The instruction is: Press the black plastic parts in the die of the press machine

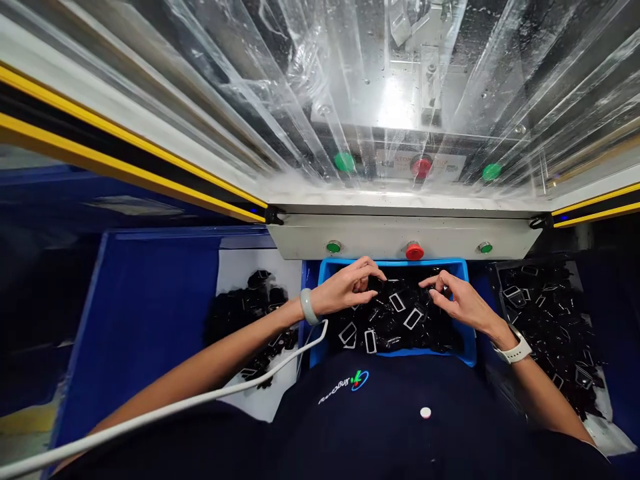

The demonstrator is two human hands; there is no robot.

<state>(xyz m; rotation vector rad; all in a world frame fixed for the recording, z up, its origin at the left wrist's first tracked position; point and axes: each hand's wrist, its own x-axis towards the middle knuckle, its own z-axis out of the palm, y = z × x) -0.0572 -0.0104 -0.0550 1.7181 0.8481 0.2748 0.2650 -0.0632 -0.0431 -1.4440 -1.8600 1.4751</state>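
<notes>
A blue bin (395,352) stands in front of my body, filled with small black plastic parts (387,320), some showing pale rectangular outlines. My left hand (350,287) hovers over the bin's left side, its thumb and index finger apart and curved. Dark parts show behind that gap, and I see nothing clearly gripped. Over the right side is my right hand (457,300), its thumb and index finger also parted, pointing inward at the black parts. The two hands are apart from each other. Black parts against a dark background make fine detail hard to see.
Behind the bin runs a machine's front panel (375,233) with a red button (415,251) and green buttons (333,247). Clear plastic strips (300,80) hang above. More black parts lie on a left sheet (240,267) and in a right tray (545,313). A white cable (200,398) crosses my left arm.
</notes>
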